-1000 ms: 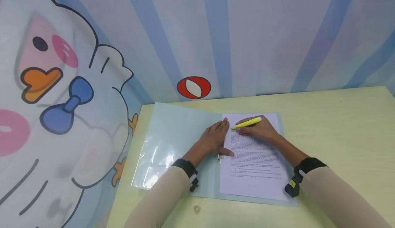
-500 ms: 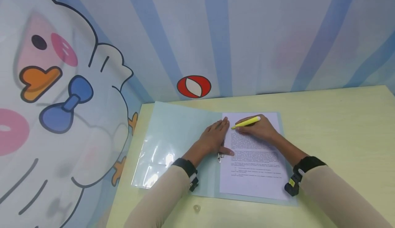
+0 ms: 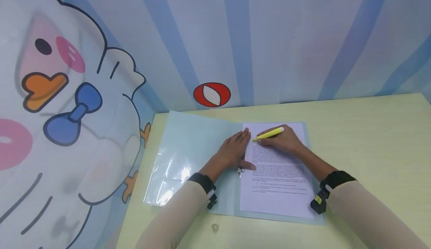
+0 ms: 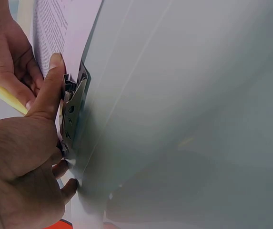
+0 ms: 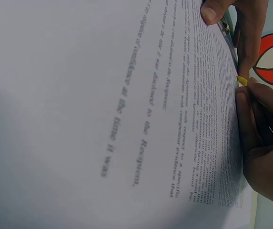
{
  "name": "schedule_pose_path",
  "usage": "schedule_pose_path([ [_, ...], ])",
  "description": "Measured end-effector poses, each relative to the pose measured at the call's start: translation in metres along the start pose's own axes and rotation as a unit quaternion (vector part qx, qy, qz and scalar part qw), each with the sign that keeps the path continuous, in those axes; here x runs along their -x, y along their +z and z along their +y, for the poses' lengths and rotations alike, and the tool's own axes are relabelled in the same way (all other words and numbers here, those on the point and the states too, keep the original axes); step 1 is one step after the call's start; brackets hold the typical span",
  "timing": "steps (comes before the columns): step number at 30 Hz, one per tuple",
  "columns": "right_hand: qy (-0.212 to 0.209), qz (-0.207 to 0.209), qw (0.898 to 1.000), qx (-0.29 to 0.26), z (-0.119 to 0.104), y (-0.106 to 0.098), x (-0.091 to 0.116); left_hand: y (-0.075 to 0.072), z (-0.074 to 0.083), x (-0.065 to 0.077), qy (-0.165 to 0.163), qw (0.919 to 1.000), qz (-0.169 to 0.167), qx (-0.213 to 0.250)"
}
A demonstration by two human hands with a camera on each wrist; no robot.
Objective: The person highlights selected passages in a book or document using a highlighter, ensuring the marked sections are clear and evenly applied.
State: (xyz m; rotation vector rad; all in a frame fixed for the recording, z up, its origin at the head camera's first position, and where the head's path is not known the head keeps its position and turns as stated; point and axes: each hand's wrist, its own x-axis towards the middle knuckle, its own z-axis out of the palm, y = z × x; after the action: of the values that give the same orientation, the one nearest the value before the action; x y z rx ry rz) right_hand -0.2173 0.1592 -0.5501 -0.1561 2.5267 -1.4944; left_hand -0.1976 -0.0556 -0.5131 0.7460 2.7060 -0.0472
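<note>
My right hand [image 3: 284, 140] pinches a yellow highlighter [image 3: 270, 133], its tip at the start of the top printed lines on a white sheet [image 3: 279, 206]. In the right wrist view the yellow tip [image 5: 241, 80] shows just ahead of the fingers, close over the page. The sheet lies in the right half of an opened pale blue folder [image 3: 198, 133]. My left hand [image 3: 232, 152] rests across the fold with fingers extended, its thumb on the sheet's left edge. Beside that thumb, the left wrist view shows a metal clip [image 4: 74, 112] at the sheet's edge, partly covered by the hand.
The folder's clear glossy cover pocket [image 3: 168, 183] spreads out to the left. A small round translucent thing [image 3: 215, 227] lies on the pale wooden table [image 3: 370, 148] near the front. Behind the table stands a wall [image 3: 283, 39] with cartoon prints.
</note>
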Motion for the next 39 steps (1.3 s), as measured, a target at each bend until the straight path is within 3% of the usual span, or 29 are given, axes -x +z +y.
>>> schedule_pose_path([
  [19,-0.029,-0.002,0.999,0.02,-0.0057,-0.0025,0.0011,0.0013,0.001,0.0,-0.001,0.9999,0.002,-0.014],
  [39,-0.013,0.002,0.999,0.03,-0.0021,-0.0063,0.0023,0.0009,0.0021,0.001,-0.003,0.9999,0.001,-0.011],
])
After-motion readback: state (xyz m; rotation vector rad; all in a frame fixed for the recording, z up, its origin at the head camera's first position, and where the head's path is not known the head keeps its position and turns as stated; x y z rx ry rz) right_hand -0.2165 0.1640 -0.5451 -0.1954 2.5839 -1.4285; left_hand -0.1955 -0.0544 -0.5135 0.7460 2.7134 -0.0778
